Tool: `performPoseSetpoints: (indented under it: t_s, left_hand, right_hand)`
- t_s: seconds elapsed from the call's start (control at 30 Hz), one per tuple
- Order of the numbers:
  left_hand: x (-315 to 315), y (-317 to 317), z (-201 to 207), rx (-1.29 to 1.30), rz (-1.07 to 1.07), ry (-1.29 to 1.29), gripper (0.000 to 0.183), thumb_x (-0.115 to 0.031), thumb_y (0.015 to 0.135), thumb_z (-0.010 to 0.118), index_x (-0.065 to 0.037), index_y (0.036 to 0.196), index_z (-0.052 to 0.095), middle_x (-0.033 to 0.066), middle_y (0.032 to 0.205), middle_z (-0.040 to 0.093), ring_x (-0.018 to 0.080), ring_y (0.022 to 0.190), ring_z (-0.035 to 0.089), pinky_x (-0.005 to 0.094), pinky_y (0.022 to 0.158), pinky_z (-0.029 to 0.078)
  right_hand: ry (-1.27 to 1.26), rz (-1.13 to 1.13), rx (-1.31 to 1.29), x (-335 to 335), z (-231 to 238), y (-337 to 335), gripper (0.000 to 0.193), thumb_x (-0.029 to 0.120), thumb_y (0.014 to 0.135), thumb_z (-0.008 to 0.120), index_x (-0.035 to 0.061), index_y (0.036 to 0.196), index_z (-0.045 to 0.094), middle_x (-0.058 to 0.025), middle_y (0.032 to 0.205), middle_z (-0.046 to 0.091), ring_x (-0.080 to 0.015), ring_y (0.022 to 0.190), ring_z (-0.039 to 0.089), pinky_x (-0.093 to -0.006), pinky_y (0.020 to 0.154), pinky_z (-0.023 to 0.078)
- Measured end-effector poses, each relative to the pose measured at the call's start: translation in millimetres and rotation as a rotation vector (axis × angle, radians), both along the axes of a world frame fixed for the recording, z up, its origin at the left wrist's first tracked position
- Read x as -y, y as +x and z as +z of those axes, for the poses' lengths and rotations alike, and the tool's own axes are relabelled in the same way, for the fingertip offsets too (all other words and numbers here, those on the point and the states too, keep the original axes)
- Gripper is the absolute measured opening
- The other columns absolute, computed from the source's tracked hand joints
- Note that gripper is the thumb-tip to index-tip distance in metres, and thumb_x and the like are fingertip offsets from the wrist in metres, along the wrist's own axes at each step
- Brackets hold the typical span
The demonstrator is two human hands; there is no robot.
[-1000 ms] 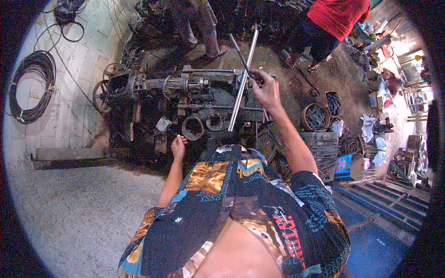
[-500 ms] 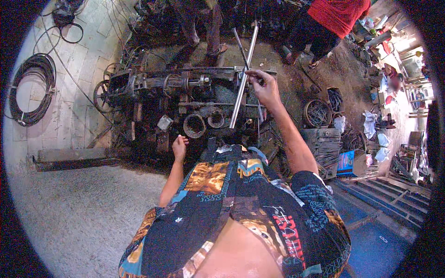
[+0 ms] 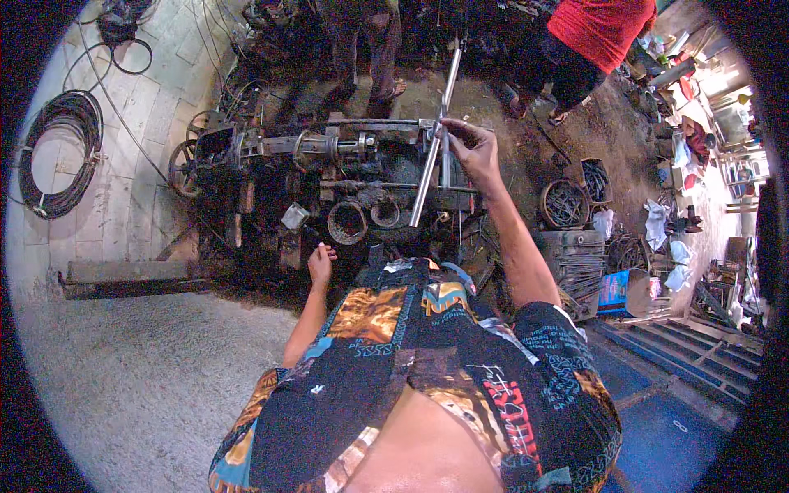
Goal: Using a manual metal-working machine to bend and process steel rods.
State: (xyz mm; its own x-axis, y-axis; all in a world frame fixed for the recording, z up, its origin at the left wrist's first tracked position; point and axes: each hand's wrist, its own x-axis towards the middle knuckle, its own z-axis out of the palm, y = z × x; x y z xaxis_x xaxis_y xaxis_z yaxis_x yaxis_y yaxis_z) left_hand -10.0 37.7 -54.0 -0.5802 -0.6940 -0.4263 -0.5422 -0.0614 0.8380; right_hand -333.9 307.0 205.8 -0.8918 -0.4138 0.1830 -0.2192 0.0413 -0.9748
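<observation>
My right hand [image 3: 475,152] is at the right end of a dark, greasy machine [image 3: 341,150], its thumb and fingers pinched at the upper end of a short metal bar [image 3: 445,171]. A long bright metal rod [image 3: 426,182] slants past the fingertips, crossing the machine's end. Exactly how bar and rod meet under the fingers is hidden. Low on the left, my left hand [image 3: 321,264] hangs with loosely bent fingers apart and holds nothing. Nearest to it are a round metal ring opening [image 3: 347,222] and a pale, box-like piece [image 3: 294,217]. A second, smaller ring [image 3: 385,213] sits alongside.
Beyond the machine stand one person in dark trousers [image 3: 382,57] and another in a red top [image 3: 600,29]. On the right are a round basket of metal pieces [image 3: 565,204] and a stack of rods [image 3: 569,259]. A coiled black cable [image 3: 57,152] lies on the left.
The short bar has swung from pointing away, left of the long rod, to pointing toward me, right of it. My right hand has stayed near the crossing; left fingers have spread slightly.
</observation>
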Motion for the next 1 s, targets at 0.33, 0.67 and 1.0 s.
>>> performPoseSetpoints:
  t_s: [0.33,0.67,1.0]
  left_hand:
    - [-4,3,-5,-0.135,0.012,0.012,0.043,-0.033,0.096,0.042,0.005,0.086,0.060,0.0113,0.077,0.063,0.0164,0.066,0.062,0.0283,0.062,0.051]
    - [-8,9,-2,-0.064,0.002,0.019,0.045,-0.036,0.095,0.042,0.005,0.088,0.059,0.0120,0.078,0.064,0.0172,0.066,0.063,0.0286,0.062,0.050]
    - [-6,12,-10,-0.075,0.015,0.025,0.048,-0.038,0.095,0.041,0.006,0.088,0.060,0.0121,0.076,0.064,0.0172,0.064,0.063,0.0284,0.062,0.051]
  right_hand:
    - [0.223,-0.281,-0.452,7,24,-3,0.019,0.014,0.080,0.066,0.0008,0.095,0.066,-0.0152,0.090,0.066,-0.0229,0.083,0.064,-0.0301,0.072,0.049]
    - [0.206,-0.288,-0.509,12,42,-18,0.022,0.016,0.081,0.066,-0.0023,0.094,0.065,-0.0084,0.087,0.060,-0.0184,0.080,0.062,-0.0277,0.070,0.047]
    - [0.220,-0.312,-0.529,14,40,-5,0.020,0.013,0.080,0.067,-0.0013,0.094,0.066,-0.0092,0.086,0.064,-0.0143,0.079,0.062,-0.0250,0.070,0.049]
